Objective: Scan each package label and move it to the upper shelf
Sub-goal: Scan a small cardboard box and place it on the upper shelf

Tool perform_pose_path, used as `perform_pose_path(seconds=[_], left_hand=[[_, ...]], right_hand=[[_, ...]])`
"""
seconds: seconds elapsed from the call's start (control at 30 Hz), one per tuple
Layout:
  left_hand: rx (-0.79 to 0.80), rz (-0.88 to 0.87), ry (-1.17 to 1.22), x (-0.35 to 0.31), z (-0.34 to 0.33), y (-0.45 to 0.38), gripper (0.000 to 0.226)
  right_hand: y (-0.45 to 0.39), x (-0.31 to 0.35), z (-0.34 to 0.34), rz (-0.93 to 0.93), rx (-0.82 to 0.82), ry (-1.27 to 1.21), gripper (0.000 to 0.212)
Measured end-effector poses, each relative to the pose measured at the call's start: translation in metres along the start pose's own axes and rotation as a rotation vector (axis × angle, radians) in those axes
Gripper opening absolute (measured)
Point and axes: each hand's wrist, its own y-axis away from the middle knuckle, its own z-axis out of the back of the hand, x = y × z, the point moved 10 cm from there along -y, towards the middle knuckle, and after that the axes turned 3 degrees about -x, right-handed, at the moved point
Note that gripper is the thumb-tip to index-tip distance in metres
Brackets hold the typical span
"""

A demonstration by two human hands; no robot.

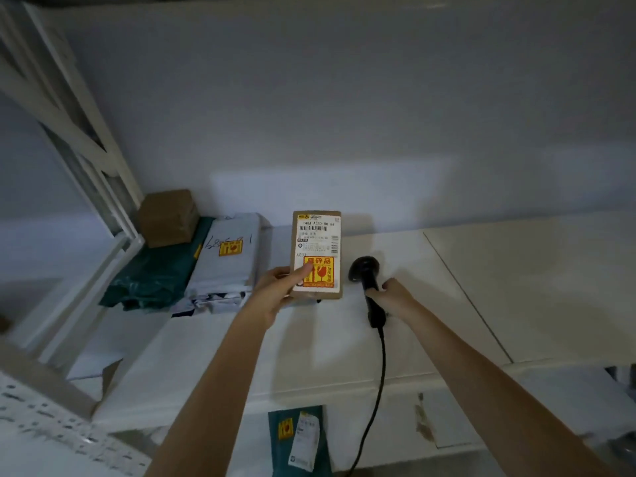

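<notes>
Leftmost, white shelf upright (103, 187), slanting, bounding the upper shelf (447, 304) on that side. Brown carton (168, 218) against the back wall in the left corner, resting on a dark green mailer (151, 280). Grey-white mailer stack (230, 259) just beside the green one, yellow sticker on top, its front edge ragged with further bags underneath. Left hand (275, 294): fingers closed round the lower left corner of a cardboard package (318, 253), thumb across the yellow fragile sticker; package held upright, label facing the camera, above the shelf surface, just beside the mailer stack. Right hand (395, 299): fingers wrapped round the handle of a black barcode scanner (366, 280), head near the package's right edge, cable (377, 390) hanging over the shelf's front edge. Shelf surface to the right of the scanner: bare, open to the far edge, one seam running diagonally. Below the front edge: green mailer with white label (299, 438).
</notes>
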Motion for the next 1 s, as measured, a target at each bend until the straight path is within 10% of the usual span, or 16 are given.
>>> perform_pose_path(seconds=[0.13, 0.37, 0.63, 1.0], left_hand=[[-0.103, -0.017, 0.025, 0.017, -0.011, 0.011, 0.044], [-0.173, -0.060, -0.024, 0.016, -0.005, 0.028, 0.023], [-0.186, -0.104, -0.113, -0.002, 0.006, 0.019, 0.021], [-0.154, -0.111, -0.150, -0.012, -0.015, 0.000, 0.020]], right_hand=[[-0.003, -0.001, -0.020, 0.012, 0.096, -0.080, 0.014], [0.001, -0.006, -0.017, -0.139, 0.150, -0.515, 0.040], [0.080, 0.052, 0.029, 0.178, 0.051, -0.764, 0.017], [0.139, 0.095, -0.006, 0.402, -0.044, -0.595, 0.009]])
